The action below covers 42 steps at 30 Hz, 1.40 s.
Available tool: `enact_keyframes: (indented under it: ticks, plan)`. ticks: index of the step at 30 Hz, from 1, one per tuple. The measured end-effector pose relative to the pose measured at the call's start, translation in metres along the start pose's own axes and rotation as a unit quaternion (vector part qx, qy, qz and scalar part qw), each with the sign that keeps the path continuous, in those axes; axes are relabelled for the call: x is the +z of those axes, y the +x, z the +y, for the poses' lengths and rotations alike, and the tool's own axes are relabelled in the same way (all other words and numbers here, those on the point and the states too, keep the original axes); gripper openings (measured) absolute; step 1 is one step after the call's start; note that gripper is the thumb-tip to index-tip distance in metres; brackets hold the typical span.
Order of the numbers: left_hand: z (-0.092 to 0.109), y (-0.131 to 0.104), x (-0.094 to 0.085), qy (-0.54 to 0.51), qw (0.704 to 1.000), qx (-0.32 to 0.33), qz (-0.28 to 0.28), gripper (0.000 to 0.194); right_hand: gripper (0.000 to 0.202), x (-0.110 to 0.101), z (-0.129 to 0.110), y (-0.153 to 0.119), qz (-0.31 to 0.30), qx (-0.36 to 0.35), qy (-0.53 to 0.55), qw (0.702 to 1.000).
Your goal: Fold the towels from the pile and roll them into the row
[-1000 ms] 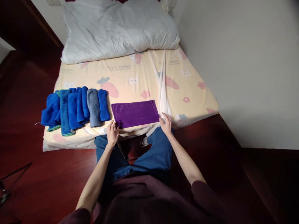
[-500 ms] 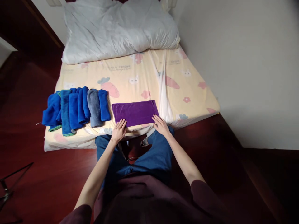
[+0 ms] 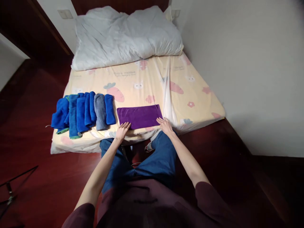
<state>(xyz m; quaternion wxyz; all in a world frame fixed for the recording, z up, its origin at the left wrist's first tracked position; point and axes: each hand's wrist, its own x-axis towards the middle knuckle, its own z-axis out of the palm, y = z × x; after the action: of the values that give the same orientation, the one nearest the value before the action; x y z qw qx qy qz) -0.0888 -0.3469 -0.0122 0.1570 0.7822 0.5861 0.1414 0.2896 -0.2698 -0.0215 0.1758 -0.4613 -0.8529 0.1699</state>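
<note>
A purple towel (image 3: 140, 116), folded into a long flat rectangle, lies near the front edge of the bed. My left hand (image 3: 123, 130) rests at its near left corner, fingers stretched over the edge. At the near right corner, my right hand (image 3: 164, 124) lies with its fingers extended onto the cloth. Whether either thumb is tucked under the towel cannot be made out. Left of the purple towel, several folded or rolled blue towels (image 3: 82, 114) lie side by side, with one grey towel (image 3: 100, 112) among them.
A patterned yellow sheet (image 3: 140, 72) covers the bed, with a pale crease (image 3: 168, 91) running lengthwise. A bulky white quilt (image 3: 125, 38) lies at the far end. A wall (image 3: 249, 79) borders the right side. Dark stand legs (image 3: 10, 190) are on the floor at left.
The camera view has tilted slightly, so the bed sits lower and further right in the picture. Both hands stay at the purple towel's near corners, and the towel looks the same.
</note>
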Motion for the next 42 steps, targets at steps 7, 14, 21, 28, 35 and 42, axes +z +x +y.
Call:
enact_keyframes:
  ticks: [7, 14, 21, 28, 35, 42]
  plan:
    - [-0.008, -0.04, 0.01, -0.06, 0.997, 0.04, 0.031, 0.075, 0.061, 0.003, 0.01, -0.033, 0.038, 0.007, 0.136, 0.99]
    - [-0.014, -0.041, 0.01, -0.173, 0.966, -0.066, 0.179, 0.05, 0.038, 0.004, 0.01, -0.023, 0.111, 0.066, 0.222, 0.967]
    - [-0.005, -0.03, 0.007, -0.235, 0.921, -0.199, 0.24, 0.042, 0.036, 0.014, 0.014, -0.013, 0.182, 0.199, 0.235, 0.934]
    - [-0.008, -0.027, 0.011, -0.238, 0.922, -0.188, 0.239, 0.039, 0.038, 0.014, 0.012, -0.009, 0.185, 0.206, 0.238, 0.931]
    - [-0.008, -0.029, 0.012, -0.238, 0.923, -0.184, 0.239, 0.039, 0.041, 0.016, 0.015, -0.011, 0.172, 0.204, 0.229, 0.936]
    - [-0.003, -0.032, 0.009, -0.19, 0.938, -0.15, 0.247, 0.044, 0.049, 0.009, 0.005, -0.012, 0.205, 0.148, 0.133, 0.958]
